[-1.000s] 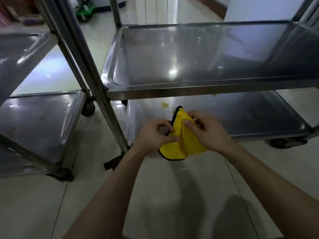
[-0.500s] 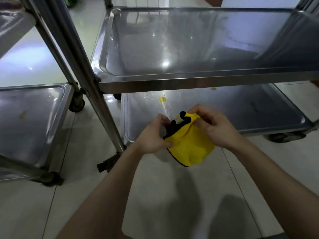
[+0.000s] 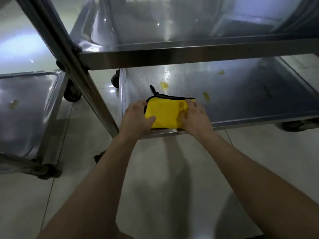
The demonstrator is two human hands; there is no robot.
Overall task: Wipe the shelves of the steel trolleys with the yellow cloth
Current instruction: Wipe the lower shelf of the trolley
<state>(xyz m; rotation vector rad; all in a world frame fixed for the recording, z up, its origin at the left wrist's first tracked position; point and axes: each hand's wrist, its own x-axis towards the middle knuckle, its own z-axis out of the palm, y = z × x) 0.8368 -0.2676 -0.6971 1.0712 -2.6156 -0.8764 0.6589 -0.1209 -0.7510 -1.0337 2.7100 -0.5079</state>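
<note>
Far to the left of the hands is the low shelf (image 3: 25,109) of another steel trolley, with a little brownish spot (image 3: 13,103) on it. Nearer the hands, a slanted steel post (image 3: 69,57) goes up, and a dark wheel (image 3: 72,94) sits behind it. Next comes the left hand (image 3: 136,118). It grips the left end of the yellow cloth (image 3: 164,112). Its thumb lies on top and its fingers curl round the edge with the black trim. The cloth is folded into a small pad. It sits right between the two hands and touches both. It lies flat on the bottom shelf (image 3: 250,104) of the near trolley, close to the front rim and the left corner. The right hand (image 3: 195,118) holds the right end of the cloth, with its thumb on top and its fingers bent over the far side. This hand looks a bit blurry. Behind the cloth, further back on the same shelf, are wet drops and a yellow blob (image 3: 164,85). Near the fingers of the right hand, on their right, is a yellow smear (image 3: 206,97). A small yellow bit (image 3: 221,71) lies further back. Above the hands is the shiny upper shelf (image 3: 172,23). Under the arms is the pale tiled floor (image 3: 172,178).
</note>
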